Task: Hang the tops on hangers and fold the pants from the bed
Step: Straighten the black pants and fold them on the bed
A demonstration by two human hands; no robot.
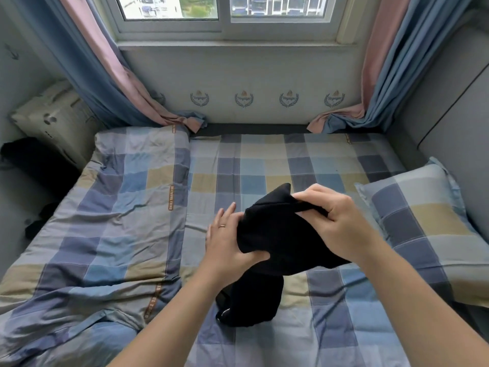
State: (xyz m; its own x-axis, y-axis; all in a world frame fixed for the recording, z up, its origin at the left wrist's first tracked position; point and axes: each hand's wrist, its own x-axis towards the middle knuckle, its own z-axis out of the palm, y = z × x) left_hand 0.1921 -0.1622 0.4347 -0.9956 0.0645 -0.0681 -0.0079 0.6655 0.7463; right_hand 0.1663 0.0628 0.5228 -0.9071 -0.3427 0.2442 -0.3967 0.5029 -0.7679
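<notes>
Both hands hold one black garment (280, 234) up over the middle of the bed (264, 160); can't tell if it is a top or pants. The right hand (344, 221) has its fingers (328, 205) curled tight round the bunched upper edge. The left hand (225, 242) pinches the left side, with the thumb on the front of the cloth and the fingers behind it, fairly straight and pointing up, and a ring shows on one finger. The lower part of the garment hangs down between the forearms and its end rests on the checked sheet, near side of the bed. A checked duvet (113, 207) lies rumpled on the left half of the bed, and a matching pillow (428, 221) is at the right edge. More dark clothes (37, 223) lie at the far left edge, partly hidden. A cardboard box (53, 120) stands in the left corner. A window (225, 11) with blue-pink curtains (111, 83) is behind.
</notes>
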